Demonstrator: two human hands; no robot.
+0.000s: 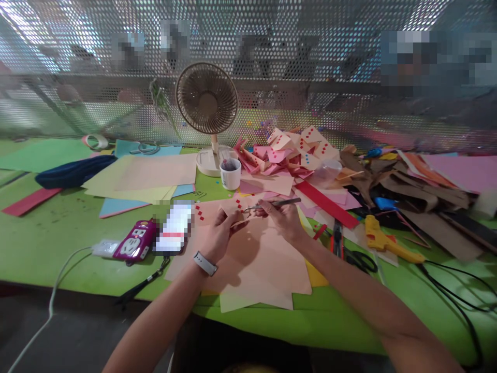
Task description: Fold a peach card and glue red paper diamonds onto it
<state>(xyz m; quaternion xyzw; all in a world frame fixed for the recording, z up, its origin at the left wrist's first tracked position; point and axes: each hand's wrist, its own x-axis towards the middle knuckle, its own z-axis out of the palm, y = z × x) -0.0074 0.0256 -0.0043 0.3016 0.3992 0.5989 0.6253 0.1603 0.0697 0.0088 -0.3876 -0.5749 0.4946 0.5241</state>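
My right hand [282,217] is closed round a slim dark tool like tweezers [277,202], its metal tip pointing left to my other hand. My left hand [229,229], with a pale watch on the wrist, has its fingers closed at the edge of a peach paper strip [209,209] that carries red diamond marks. What its fingertips pinch is too small to make out. Both hands are over stacked peach paper sheets [264,264], with the tool's tip close to the left fingertips. Left of them lies a phone [174,228].
Behind stand a fan [207,98] and a white cup [230,174]. Cut papers [295,150] pile up at the back. Pliers [337,239], black scissors [362,260] and a yellow glue gun [392,246] lie right; a purple power socket [135,241] is left.
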